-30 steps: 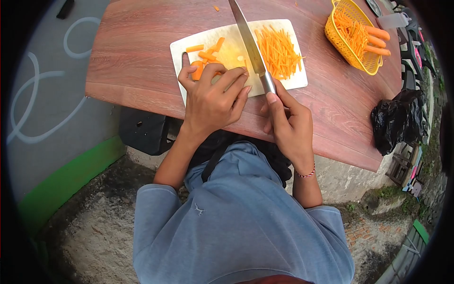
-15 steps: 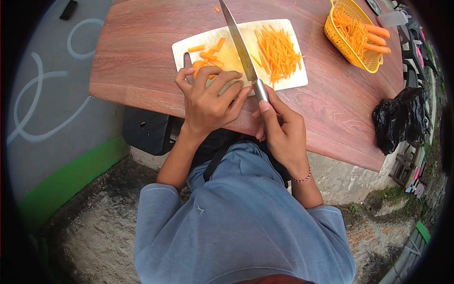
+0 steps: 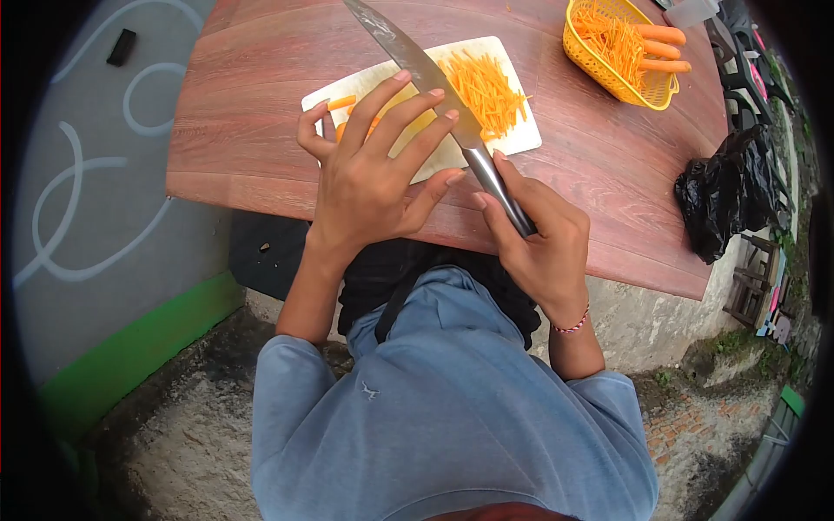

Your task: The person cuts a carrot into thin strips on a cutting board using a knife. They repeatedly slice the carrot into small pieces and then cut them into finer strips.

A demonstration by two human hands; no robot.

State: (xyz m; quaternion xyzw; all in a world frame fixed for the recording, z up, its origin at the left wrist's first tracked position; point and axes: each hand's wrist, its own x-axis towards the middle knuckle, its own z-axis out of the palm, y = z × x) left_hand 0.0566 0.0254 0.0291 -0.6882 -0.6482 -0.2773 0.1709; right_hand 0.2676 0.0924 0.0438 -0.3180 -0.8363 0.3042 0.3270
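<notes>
My right hand (image 3: 547, 234) grips the metal handle of a large knife (image 3: 426, 71), whose blade slants up and left over the white cutting board (image 3: 521, 137). My left hand (image 3: 369, 169) has its fingers spread, the fingertips at or just over the flat of the blade; contact is unclear. To the right of the blade lies a pile of thin carrot strips (image 3: 486, 91) on the board. Larger carrot pieces (image 3: 341, 102) lie at the board's left end, partly hidden behind my left fingers.
A yellow basket (image 3: 608, 80) at the table's back right holds shredded carrot and several whole carrots (image 3: 665, 49). A black plastic bag (image 3: 730, 195) sits by the right edge of the wooden table (image 3: 252, 113). A clear bottle (image 3: 691, 12) is behind the basket.
The knife has tilted further left, with my right hand lower and to the right. My left fingers have spread and reached up to the blade. The view has shifted slightly.
</notes>
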